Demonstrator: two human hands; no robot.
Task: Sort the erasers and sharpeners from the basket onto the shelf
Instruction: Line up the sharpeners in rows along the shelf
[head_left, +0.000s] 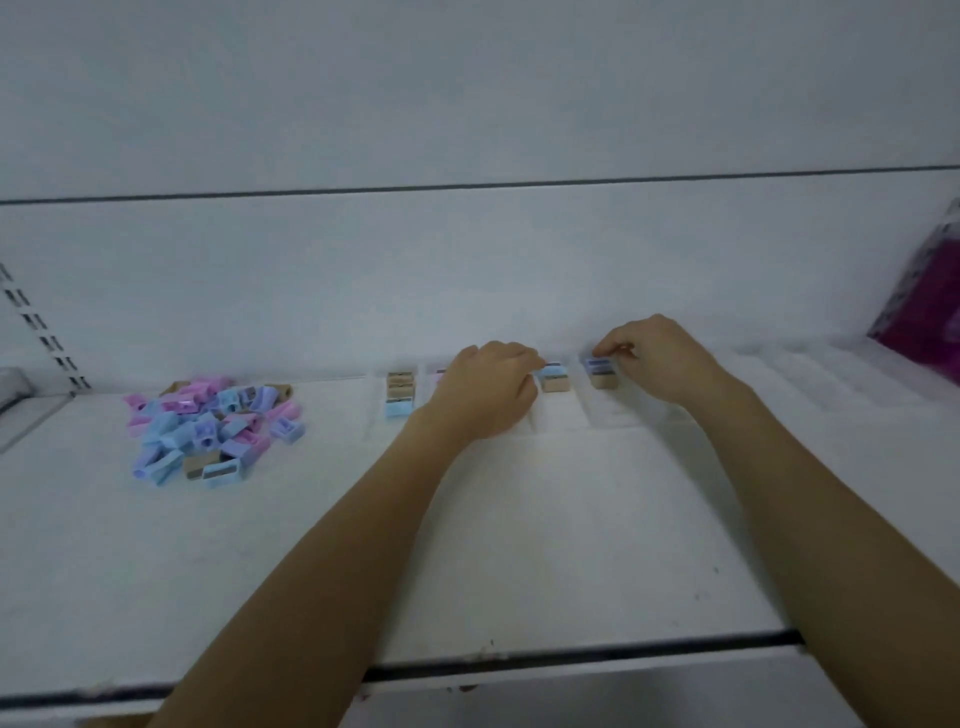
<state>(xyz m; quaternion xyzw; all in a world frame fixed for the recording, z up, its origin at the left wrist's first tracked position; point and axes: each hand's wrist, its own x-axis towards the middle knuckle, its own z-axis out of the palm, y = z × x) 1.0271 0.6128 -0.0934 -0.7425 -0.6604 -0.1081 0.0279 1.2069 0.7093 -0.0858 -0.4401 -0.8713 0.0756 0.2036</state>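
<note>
The right hand (660, 358) pinches a small purple-topped sharpener (598, 365) between thumb and curled fingertips, holding it on top of a tan block (602, 381) near the back of the white shelf (519, 519). The knuckles arch upward, the wrist is bent slightly down, and the bare forearm runs back toward the lower right corner. Just to its left, the left hand (491, 392) lies palm down with fingers curled, the fingertips touching a light blue piece (552, 371) that sits on another tan block (554, 385); whether the fingers actually grip it cannot be told, since the hand covers them. Its forearm stretches diagonally to the lower left edge.

Both stacks stand in narrow clear divider lanes (613, 415) along the rear wall. Left of the left hand, a short row of tan pieces ending in a light blue one (400, 395) fills another lane, and a pink bit shows beside the wrist.

Well apart on the left of the shelf lies a loose heap of pink, blue, purple and tan sharpeners and erasers (213, 428). At the far right edge stands a blurred magenta package (930, 312). A slotted upright rail (36, 322) runs at the far left.
</note>
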